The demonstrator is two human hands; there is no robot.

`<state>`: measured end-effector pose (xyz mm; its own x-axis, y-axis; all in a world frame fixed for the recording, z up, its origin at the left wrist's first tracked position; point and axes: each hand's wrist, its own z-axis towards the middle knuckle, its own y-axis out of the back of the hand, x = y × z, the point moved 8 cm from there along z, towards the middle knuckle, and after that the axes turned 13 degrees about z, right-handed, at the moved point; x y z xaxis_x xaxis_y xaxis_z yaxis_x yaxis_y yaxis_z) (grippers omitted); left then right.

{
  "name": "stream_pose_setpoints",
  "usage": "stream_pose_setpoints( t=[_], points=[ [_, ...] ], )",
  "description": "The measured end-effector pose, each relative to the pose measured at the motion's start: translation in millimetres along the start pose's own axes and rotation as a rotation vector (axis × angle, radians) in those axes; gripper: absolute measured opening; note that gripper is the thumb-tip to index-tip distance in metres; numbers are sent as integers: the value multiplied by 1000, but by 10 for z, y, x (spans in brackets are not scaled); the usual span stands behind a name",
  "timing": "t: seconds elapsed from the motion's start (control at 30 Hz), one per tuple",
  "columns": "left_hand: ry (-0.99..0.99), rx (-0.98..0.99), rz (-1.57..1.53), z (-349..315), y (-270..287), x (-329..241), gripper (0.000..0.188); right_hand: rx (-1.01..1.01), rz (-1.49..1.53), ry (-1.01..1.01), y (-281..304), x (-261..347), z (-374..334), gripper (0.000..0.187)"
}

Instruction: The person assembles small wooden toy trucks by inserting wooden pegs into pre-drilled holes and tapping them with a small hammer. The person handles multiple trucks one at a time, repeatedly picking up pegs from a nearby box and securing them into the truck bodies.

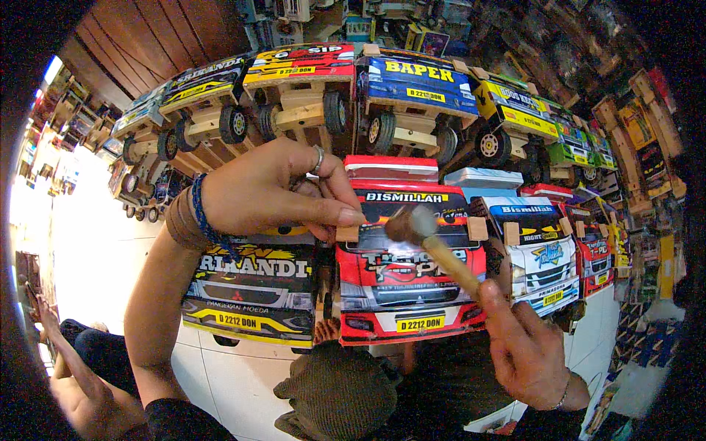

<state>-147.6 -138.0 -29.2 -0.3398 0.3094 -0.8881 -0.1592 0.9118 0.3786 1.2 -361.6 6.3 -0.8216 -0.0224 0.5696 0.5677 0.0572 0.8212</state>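
A red toy truck [412, 294] with a printed front stands before me, with small wooden blocks at both sides of its windscreen. My left hand [283, 184] is closed in a pinch just above the left wooden block [347, 234]; whatever lies between the fingertips is too small or hidden to name. My right hand [529, 349] is closed around the wooden handle of a hammer [448, 261]. The hammer's blurred metal head hangs over the truck's windscreen, to the right of my left fingertips.
A black and yellow toy truck [254, 294] sits to the left, a white one [540, 257] to the right. Several more trucks, including a blue one [419, 81], line the far side. At lower left is another person's arm [77, 378]. An olive knitted cap [342, 389] shows at the bottom.
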Motion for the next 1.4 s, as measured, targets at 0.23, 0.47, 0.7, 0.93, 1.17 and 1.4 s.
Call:
stream_pose_setpoints(
  t=[0.23,0.47,0.7,0.93,1.17,1.4],
  points=[
    [30,-2,-34,10,-19,15,23,62,-16,40,-99,69,4,76],
    [13,-5,-14,1,-6,16,23,9,68,118,14,173,8,69],
    [-12,-14,-2,12,-2,26,22,45,55,97,5,149,12,63],
    [106,-8,175,-9,-7,41,18,-497,118,104,554,86,-230,52],
    [162,-260,156,41,77,84,11,-1495,423,-31,1515,-955,-1452,34],
    [177,-360,272,-36,202,178,14,-1076,691,-980,1322,-2870,-2900,31]
  ],
)
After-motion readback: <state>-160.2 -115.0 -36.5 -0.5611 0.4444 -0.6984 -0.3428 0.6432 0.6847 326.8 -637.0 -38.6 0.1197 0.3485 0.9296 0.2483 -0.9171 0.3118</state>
